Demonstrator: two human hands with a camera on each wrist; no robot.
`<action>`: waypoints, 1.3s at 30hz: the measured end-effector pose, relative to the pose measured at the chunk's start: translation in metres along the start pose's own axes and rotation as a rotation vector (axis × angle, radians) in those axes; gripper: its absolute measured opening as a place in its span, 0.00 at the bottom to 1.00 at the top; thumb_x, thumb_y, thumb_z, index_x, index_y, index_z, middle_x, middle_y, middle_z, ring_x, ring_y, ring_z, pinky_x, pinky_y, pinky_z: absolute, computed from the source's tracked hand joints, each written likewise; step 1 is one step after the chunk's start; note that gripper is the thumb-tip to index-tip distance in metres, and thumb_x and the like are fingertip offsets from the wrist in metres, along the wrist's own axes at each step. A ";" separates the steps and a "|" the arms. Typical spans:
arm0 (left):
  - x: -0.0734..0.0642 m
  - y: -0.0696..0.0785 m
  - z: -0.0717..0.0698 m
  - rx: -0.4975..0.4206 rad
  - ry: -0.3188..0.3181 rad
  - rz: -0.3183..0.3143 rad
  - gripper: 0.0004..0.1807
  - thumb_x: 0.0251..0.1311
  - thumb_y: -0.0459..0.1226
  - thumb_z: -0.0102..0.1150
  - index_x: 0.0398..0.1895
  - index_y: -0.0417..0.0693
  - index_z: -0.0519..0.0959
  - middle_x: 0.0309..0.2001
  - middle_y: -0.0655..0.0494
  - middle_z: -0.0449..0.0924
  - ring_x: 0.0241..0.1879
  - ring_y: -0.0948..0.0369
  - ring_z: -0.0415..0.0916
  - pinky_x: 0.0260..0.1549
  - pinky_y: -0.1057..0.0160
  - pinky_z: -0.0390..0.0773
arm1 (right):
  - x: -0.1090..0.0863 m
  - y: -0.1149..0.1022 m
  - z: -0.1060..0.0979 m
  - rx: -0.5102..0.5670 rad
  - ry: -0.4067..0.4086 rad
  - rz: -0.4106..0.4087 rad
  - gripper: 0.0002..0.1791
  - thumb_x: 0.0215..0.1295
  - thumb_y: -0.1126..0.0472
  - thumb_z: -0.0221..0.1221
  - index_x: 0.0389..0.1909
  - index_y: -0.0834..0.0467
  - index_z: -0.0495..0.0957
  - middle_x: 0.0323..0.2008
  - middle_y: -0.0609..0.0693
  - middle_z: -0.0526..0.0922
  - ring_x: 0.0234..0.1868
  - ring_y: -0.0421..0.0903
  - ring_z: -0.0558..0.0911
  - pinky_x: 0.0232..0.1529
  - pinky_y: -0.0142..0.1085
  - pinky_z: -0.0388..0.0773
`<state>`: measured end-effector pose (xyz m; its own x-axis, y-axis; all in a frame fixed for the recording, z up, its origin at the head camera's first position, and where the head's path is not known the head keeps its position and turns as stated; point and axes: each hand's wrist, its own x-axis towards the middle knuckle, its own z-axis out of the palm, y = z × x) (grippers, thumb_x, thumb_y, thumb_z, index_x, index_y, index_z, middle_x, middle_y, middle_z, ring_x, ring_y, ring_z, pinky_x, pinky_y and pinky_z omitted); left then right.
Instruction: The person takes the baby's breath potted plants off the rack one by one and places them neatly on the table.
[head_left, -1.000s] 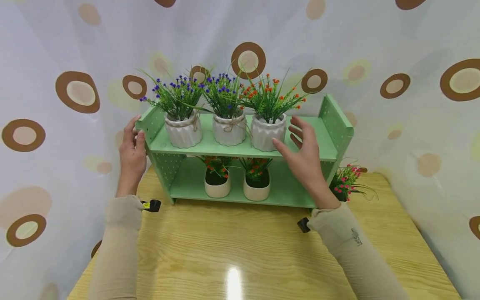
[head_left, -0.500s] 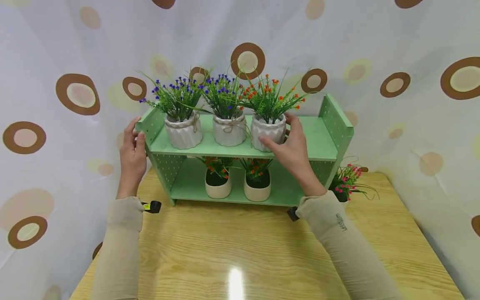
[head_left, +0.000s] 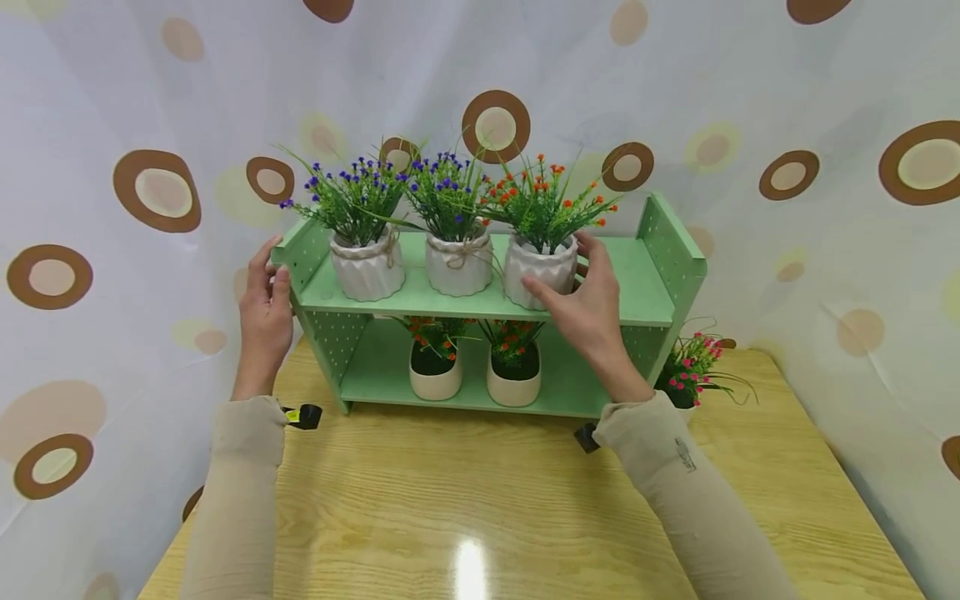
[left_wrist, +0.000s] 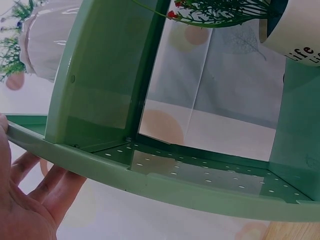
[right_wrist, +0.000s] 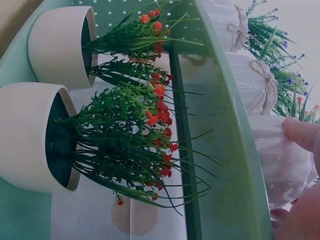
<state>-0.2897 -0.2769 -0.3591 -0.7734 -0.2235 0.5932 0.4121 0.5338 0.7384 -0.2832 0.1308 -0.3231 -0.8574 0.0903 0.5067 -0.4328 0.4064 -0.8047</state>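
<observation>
A green two-tier shelf carries three white ribbed pots on its upper board. My right hand grips the rightmost white pot of orange flowers, thumb on its front and fingers round its right side. The right wrist view shows that thumb on the white pot. Two pots of purple flowers, a left one and a middle one with twine bows, stand beside it. At the shelf's left end, my left hand holds the side panel, fingers against its outer face.
On the lower board stand two cream pots with orange flowers, one left and one right. A pot of pink flowers is right of the shelf on the wooden table. A spotted curtain hangs behind.
My right hand has moved left from beside the orange-flowered pot and taken hold of it. The pot has since shifted slightly to the right. My left hand stays at the shelf's side.
</observation>
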 end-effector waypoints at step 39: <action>0.001 -0.003 0.001 0.027 0.022 0.037 0.25 0.83 0.49 0.38 0.80 0.70 0.60 0.53 0.42 0.74 0.37 0.63 0.66 0.39 0.61 0.65 | -0.082 -0.007 -0.060 0.093 0.084 0.031 0.40 0.59 0.65 0.74 0.70 0.57 0.66 0.58 0.46 0.74 0.61 0.45 0.80 0.57 0.25 0.77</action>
<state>-0.2923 -0.2782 -0.3612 -0.7472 -0.2206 0.6269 0.4270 0.5635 0.7072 -0.1930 0.1751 -0.3411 -0.8459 0.1792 0.5024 -0.4338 0.3168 -0.8435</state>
